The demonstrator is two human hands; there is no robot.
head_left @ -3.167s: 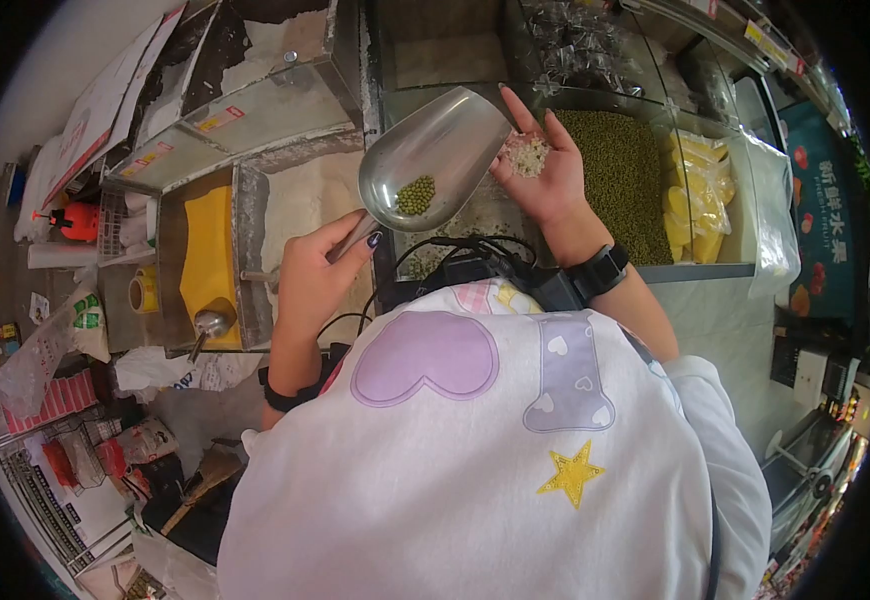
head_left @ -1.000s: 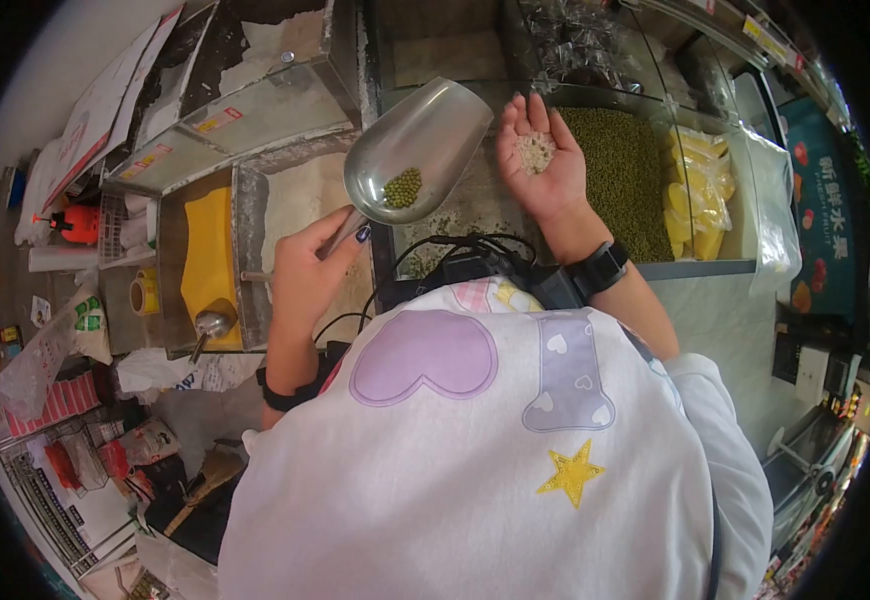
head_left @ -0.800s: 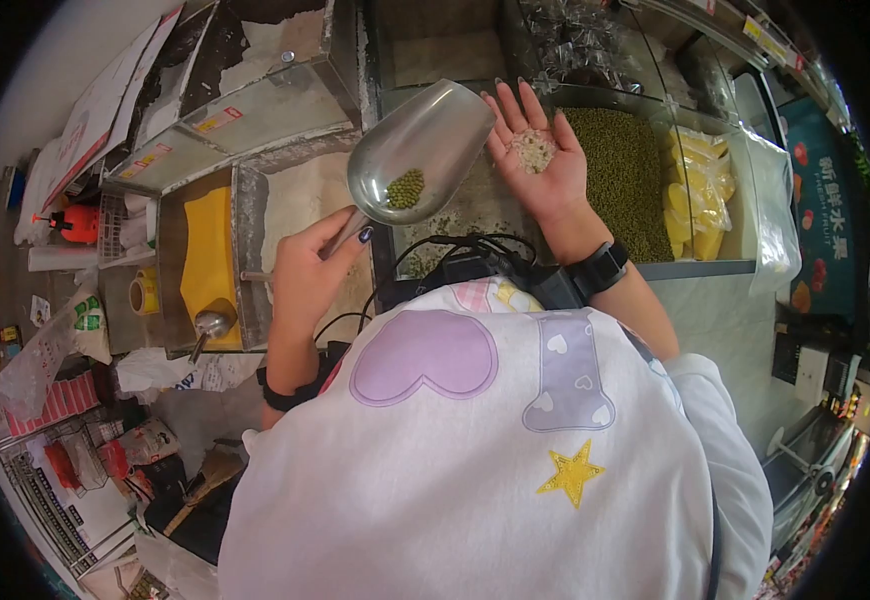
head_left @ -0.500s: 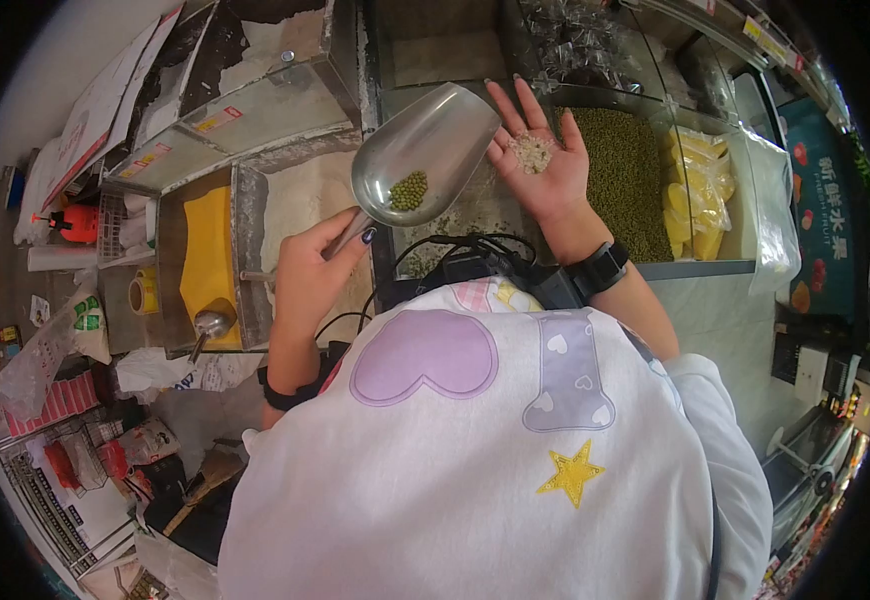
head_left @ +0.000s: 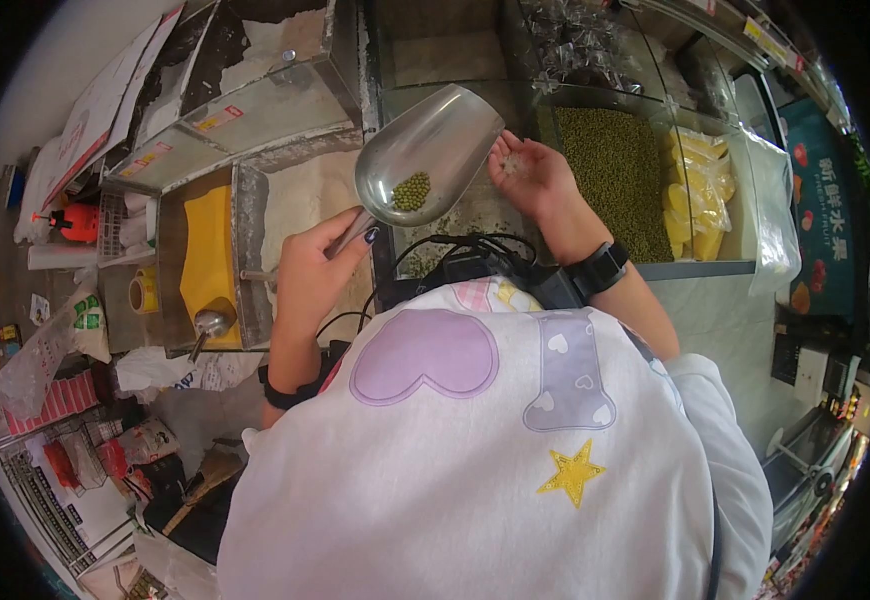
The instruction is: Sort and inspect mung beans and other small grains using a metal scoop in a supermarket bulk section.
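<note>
My left hand is closed round the handle of a metal scoop. A small heap of green mung beans lies in the scoop near its handle end. Palm up beside the scoop's mouth, my right hand is cupped, its fingers curled in over some pale grains. The fingertips are right at the scoop's lip. Below both hands is a glass-walled bin with scattered green beans at its bottom. A bin full of mung beans stands just right of my right hand.
Yellow packets fill a bin at the right. To the left are bins of white flour and yellow meal, with another metal scoop in the meal. Dark cables lie along the bin's front edge. Dark wrapped packets sit at the back.
My right hand has curled its outstretched fingers inward and drawn slightly down, closing partly over the pale grains. The scoop in my left hand has shifted very slightly right.
</note>
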